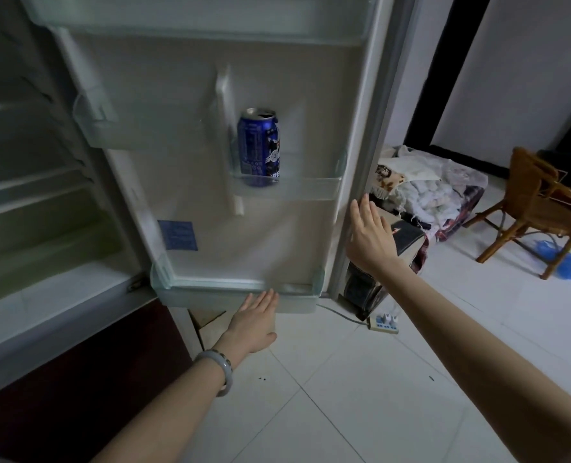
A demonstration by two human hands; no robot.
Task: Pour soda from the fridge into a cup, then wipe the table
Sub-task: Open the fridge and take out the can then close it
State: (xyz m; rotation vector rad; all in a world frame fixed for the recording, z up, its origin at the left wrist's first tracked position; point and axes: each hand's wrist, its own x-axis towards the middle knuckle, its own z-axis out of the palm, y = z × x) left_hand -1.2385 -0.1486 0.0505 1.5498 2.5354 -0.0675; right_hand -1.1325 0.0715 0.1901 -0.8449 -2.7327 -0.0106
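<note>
The fridge door (210, 95) stands open in front of me, its inner side facing me. A blue soda can (260, 147) stands upright in the middle door shelf (310, 187), its top opened. My right hand (370, 237) is flat and open at the door's outer edge, below and right of the can. My left hand (257, 320), with a pale bracelet on the wrist, is open with its fingertips at the bottom door shelf (237, 295). Neither hand holds anything. No cup, table or cloth is in view.
The fridge interior (33, 195) with bare shelves is at the left. Behind the door lie a pile of cloth bundles (427, 188) and a dark bag (407, 242). A power strip (385, 324) lies on the white tiled floor. A wooden chair (537, 208) stands at the right.
</note>
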